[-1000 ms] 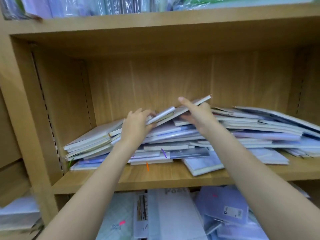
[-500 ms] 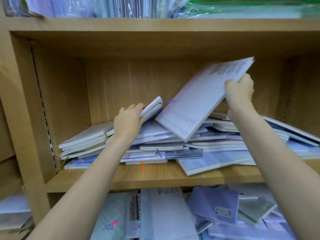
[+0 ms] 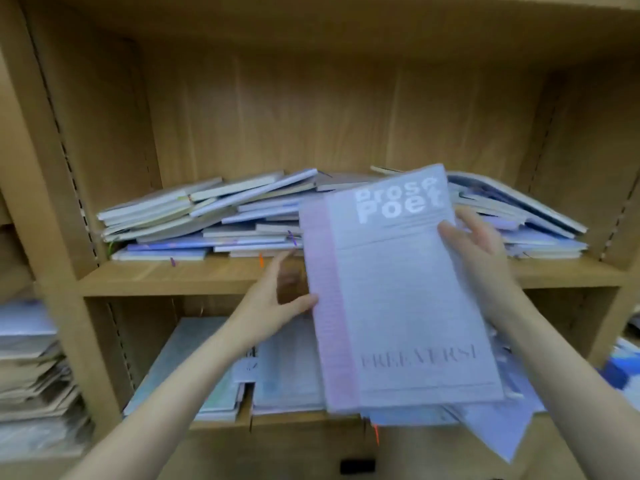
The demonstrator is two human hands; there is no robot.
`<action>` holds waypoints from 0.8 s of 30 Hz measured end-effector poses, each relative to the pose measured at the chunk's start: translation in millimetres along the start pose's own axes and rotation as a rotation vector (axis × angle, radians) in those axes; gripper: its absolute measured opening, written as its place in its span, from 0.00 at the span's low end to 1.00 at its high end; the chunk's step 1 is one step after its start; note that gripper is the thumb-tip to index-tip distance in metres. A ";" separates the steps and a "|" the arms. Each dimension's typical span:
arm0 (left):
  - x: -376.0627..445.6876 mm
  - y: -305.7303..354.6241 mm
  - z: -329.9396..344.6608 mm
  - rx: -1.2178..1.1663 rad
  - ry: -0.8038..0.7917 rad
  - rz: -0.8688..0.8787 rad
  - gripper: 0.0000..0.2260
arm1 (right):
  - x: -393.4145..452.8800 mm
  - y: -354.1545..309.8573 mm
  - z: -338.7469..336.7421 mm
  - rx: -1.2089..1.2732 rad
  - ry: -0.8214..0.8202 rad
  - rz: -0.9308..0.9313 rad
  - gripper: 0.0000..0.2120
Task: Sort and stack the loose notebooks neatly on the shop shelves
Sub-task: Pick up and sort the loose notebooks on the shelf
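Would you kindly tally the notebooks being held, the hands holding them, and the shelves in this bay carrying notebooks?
Held notebook: 1
Hands holding it: 2, left hand and right hand
Shelves carrying notebooks: 2, upper shelf and lower shelf
Total: 5

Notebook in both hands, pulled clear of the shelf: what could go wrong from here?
The notebook is pinched only at its side edges by the left hand and right hand; its cover looks glossy, so it might slip. The pile on the shelf leans unevenly, with edges jutting out, so returning the notebook on top could push others off. The frame is blurred, so hasty placement could land crooked.
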State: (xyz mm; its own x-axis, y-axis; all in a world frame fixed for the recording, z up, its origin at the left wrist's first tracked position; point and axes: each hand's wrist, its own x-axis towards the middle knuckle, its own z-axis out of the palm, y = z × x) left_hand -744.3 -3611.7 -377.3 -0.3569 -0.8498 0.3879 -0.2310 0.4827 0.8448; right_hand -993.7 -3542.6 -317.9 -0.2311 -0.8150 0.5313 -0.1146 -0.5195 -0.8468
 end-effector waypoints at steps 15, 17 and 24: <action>-60.2 -138.2 -24.8 -0.363 0.170 -0.845 0.10 | -46.7 196.8 75.8 0.124 -0.366 0.858 0.12; -39.4 -140.7 -25.5 -0.388 0.273 -0.836 0.11 | -37.5 195.4 68.8 0.163 -0.536 0.884 0.23; -8.9 -151.6 3.4 -0.376 0.167 -0.732 0.13 | -16.3 238.3 80.5 -0.093 -0.156 0.712 0.28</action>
State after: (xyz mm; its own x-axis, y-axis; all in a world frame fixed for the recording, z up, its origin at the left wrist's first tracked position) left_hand -709.2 -3676.6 -510.0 -0.0888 -0.9553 -0.2821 -0.0245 -0.2810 0.9594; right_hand -939.5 -3673.8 -526.2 -0.1410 -0.9776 -0.1561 -0.0714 0.1673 -0.9833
